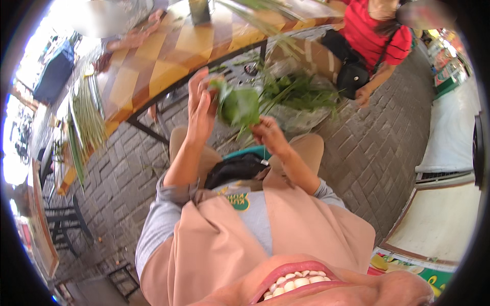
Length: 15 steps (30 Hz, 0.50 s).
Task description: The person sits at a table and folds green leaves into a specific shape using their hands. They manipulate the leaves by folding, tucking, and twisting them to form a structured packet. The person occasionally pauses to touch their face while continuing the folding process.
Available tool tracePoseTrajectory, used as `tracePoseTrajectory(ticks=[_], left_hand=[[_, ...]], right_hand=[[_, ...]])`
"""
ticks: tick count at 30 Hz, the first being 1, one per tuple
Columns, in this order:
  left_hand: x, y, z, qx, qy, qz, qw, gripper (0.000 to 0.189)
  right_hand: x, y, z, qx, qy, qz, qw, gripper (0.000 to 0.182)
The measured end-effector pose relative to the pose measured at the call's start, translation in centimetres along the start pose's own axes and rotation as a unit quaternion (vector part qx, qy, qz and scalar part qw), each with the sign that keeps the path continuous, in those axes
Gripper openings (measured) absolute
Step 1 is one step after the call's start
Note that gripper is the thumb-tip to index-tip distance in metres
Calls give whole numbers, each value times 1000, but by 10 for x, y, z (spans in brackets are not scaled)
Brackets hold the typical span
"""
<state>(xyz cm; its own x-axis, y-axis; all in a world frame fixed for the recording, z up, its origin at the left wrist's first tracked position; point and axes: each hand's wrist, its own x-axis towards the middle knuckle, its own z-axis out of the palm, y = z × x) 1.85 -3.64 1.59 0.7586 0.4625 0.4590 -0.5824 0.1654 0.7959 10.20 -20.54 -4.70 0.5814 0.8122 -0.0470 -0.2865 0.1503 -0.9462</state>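
Observation:
A green leaf (240, 105), partly folded and blurred, is held up in front of me. My right hand (269, 134) pinches its lower right corner between thumb and fingers. At its left edge is my left hand (201, 105), raised with long fingers stretched; whether they grip the leaf is hidden. Beyond my knees, a heap of green leaves (300, 91) lies on a clear plastic bag (302, 120). Pale green palm fronds (86, 113) hang over the left end of a checkered table (160, 57), and more fronds (260, 23) extend over its far right edge.
Another person's arm (132, 40) rests on the table near a dark container (200, 11). A person in a red shirt (377, 34) with a black bag (351, 78) is at upper right, beside a taped cardboard box (306, 57). A dark chair (65, 225) stands lower left on brick paving (118, 172).

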Motion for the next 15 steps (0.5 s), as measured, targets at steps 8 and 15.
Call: tracePoseTrajectory(ticks=[8, 15], left_hand=[[-7, -20, 30, -163, -24, -55, 985, 81], [7, -23, 14, -175, -21, -100, 979, 54]], right_hand=[[24, -31, 27, -72, 23, -97, 992, 23], [22, -29, 39, -377, -18, -183, 908, 22]])
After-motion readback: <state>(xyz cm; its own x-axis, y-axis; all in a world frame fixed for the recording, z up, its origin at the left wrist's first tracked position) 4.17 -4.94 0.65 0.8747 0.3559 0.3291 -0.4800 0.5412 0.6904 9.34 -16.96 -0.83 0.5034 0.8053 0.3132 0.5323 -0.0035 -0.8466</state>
